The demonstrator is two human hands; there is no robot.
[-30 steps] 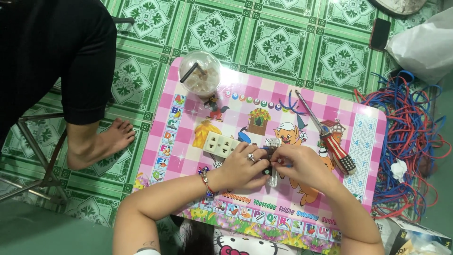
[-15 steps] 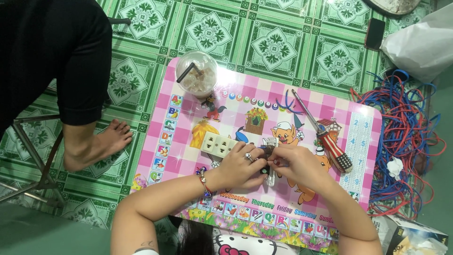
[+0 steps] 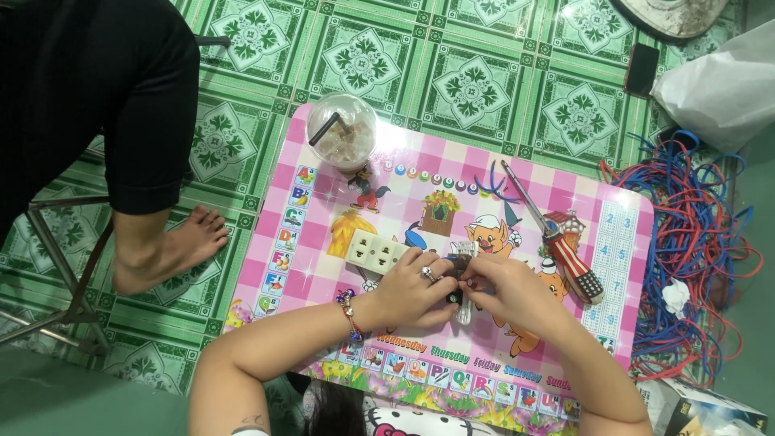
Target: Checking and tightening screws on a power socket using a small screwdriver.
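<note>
Both hands, left hand [image 3: 412,289] and right hand [image 3: 507,289], pinch a small clear-and-dark part [image 3: 460,284] between meeting fingers above the counter [image 3: 323,242]; slack grip could drop it beside the white socket block [image 3: 374,251].

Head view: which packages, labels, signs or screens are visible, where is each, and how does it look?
Phone: on the green floor tiles, top right; dark rectangle, screen off.
White bag: top right corner; crumpled plastic.
Cardboard box: bottom right corner; white with dark print, partly cut off.
Lidded cup: table's far left corner; clear, round, dark straw.
</note>
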